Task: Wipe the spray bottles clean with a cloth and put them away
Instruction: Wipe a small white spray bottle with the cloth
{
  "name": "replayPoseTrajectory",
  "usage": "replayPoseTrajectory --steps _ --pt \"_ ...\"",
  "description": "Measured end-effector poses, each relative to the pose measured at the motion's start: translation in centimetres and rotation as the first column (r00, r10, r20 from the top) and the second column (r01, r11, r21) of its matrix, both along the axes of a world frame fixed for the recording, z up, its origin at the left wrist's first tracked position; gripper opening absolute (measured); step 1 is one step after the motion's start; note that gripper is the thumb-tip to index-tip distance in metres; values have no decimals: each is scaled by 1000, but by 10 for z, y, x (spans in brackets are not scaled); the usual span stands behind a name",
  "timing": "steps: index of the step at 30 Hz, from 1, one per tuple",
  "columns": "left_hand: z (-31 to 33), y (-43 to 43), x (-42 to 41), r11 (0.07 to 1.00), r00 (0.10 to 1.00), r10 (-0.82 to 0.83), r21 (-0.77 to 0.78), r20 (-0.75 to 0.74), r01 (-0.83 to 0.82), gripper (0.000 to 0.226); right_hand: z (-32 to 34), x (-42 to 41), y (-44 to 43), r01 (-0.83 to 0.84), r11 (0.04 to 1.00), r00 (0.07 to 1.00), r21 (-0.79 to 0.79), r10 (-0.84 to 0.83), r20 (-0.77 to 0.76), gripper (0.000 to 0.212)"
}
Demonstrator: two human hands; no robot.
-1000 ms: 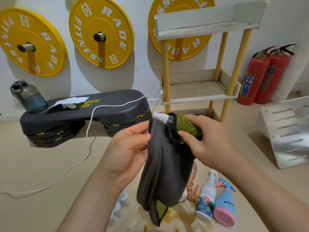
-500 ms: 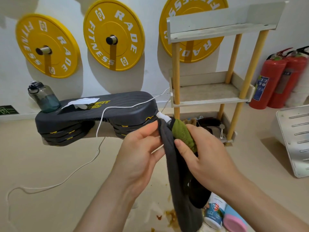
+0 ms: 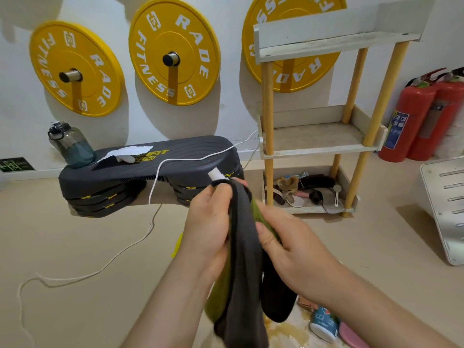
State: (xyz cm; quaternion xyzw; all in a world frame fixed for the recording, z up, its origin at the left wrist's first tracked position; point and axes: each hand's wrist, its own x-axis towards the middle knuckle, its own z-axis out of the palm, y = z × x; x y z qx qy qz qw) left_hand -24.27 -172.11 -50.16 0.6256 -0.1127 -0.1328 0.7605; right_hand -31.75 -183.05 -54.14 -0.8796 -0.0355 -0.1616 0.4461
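A white wall hung with yellow weight plates (image 3: 173,54) backs a beige floor, where a wooden rack (image 3: 319,144) stands beside a dark step platform (image 3: 150,167). Held up in front of these, a spray bottle (image 3: 216,175) is almost wholly swaddled in a grey-and-green cloth (image 3: 243,247), and only its white nozzle tip pokes out at the top. The left hand (image 3: 208,227) curls round the wrapped neck just under that tip. The right hand (image 3: 293,247) clasps the cloth lower down, thumb pressing the green side. The risk, as I judge it, lies in the grip: with fabric between skin and plastic, the bottle may slide out downward onto the other bottles (image 3: 324,322) or into the brownish spill (image 3: 288,330) on the floor below. Squeezing near the hidden trigger might fire spray into the cloth, and the dangling tail could dip into that spill and smear dirt back on.
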Motion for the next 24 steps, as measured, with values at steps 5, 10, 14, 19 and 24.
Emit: replayPoseTrajectory --steps 5,10,14,19,24 --pt "-3 6 8 986 980 -128 126 155 108 48 9 -2 -4 -17 774 907 633 278 -317 25" --pt "-7 11 16 949 917 -131 316 378 5 38 3 -2 0 101 482 878 871 368 -306 34" --pt "-14 6 11 976 964 -12 214 265 -47 35 -2 0 8 124 491 903 862 305 -303 57" --pt "-8 7 6 979 979 -189 -61 72 194 28 4 -1 9 133 493 897 860 308 -316 52" --pt "-15 1 2 984 966 -23 175 257 -24 29 14 -2 10 193 756 885 625 141 -443 39"
